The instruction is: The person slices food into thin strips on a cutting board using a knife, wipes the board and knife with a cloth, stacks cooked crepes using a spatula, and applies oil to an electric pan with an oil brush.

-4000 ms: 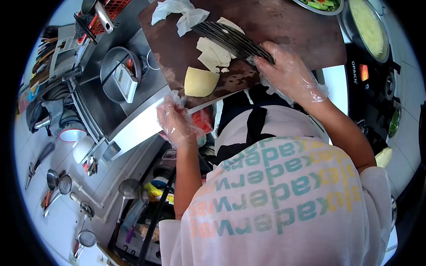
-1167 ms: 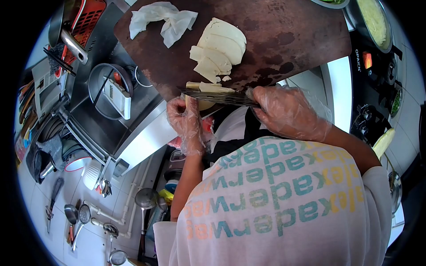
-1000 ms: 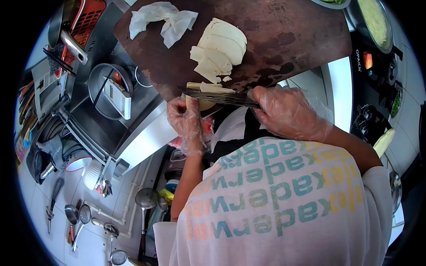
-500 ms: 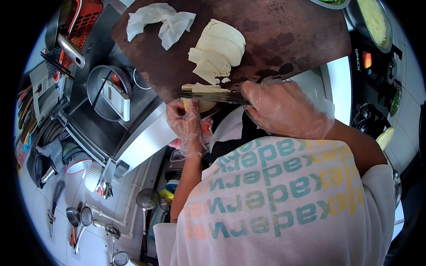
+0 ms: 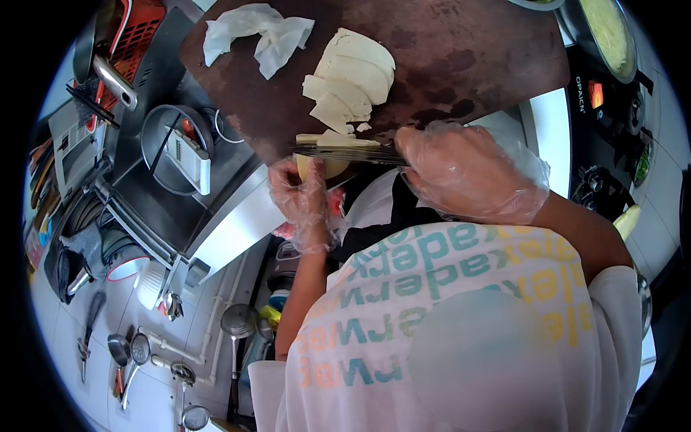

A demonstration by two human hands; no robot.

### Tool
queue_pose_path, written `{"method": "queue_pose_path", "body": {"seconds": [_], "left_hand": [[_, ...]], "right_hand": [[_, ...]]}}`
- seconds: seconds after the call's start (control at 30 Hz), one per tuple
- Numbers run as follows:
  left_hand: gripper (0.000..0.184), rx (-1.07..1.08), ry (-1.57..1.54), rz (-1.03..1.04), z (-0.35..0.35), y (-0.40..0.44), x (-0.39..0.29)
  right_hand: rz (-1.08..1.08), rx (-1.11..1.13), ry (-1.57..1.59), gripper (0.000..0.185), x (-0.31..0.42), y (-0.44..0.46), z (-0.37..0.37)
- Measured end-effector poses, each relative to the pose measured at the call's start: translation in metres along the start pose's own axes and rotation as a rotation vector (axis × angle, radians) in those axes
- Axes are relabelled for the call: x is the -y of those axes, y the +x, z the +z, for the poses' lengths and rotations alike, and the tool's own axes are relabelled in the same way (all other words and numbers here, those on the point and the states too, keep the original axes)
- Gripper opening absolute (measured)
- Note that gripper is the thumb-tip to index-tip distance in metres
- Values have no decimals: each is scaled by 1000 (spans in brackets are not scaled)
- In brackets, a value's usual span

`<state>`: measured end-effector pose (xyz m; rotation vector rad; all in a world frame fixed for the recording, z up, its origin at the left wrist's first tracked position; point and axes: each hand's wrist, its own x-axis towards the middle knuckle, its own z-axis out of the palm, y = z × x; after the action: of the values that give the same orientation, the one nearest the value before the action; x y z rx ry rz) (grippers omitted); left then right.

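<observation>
My right hand [image 5: 468,173], in a clear plastic glove, is closed round the handle end of a dark knife [image 5: 345,153]. The blade lies across a pale yellow block [image 5: 327,169] at the near edge of the brown cutting board [image 5: 461,43]. My left hand [image 5: 302,198], also gloved, grips the block's left end, its fingers close to the blade. Thin pieces [image 5: 324,140] stand along the blade's far side. Beyond them, pale slices [image 5: 356,68] overlap on the board, with small crumbs beside them.
A crumpled white cloth or paper [image 5: 263,32] lies on the board's far left. In the sink at left is a metal bowl [image 5: 162,169] holding a white grater [image 5: 188,162]. At right, a bowl of pale shreds [image 5: 604,36] stands near the black stove [image 5: 604,144].
Since 4.0 s ago, the knife has come from the slices to the block, and my left hand has taken hold of it. Lately the knife and right hand have shifted only slightly.
</observation>
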<state>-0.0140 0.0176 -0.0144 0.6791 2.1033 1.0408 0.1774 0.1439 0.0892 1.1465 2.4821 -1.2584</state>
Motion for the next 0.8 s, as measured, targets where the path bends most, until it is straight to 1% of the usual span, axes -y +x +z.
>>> {"method": "queue_pose_path", "body": {"seconds": [0.13,0.23,0.3,0.4,0.5,0.6,0.7,0.8], "left_hand": [[33,-1,36,40,0,2,3],[32,1,78,62,0,2,-1],[29,10,110,99,-1,1,2],[30,0,217,145,-2,2,1],[30,8,127,102,-1,2,1],[31,-3,162,171,0,3,4],[36,-5,44,65,2,2,-2],[36,-8,57,50,1,2,-2]], "right_hand": [[-10,16,-1,8,-1,6,3],[-40,-72,-30,9,-6,7,12],[-19,-41,-22,10,-6,8,14],[-5,-23,-23,10,-6,12,16],[-14,-39,-26,9,-8,13,22],[-18,-52,-20,10,-10,14,28],[-6,-50,-37,10,-8,16,29],[19,-10,-67,11,-4,18,26]]}}
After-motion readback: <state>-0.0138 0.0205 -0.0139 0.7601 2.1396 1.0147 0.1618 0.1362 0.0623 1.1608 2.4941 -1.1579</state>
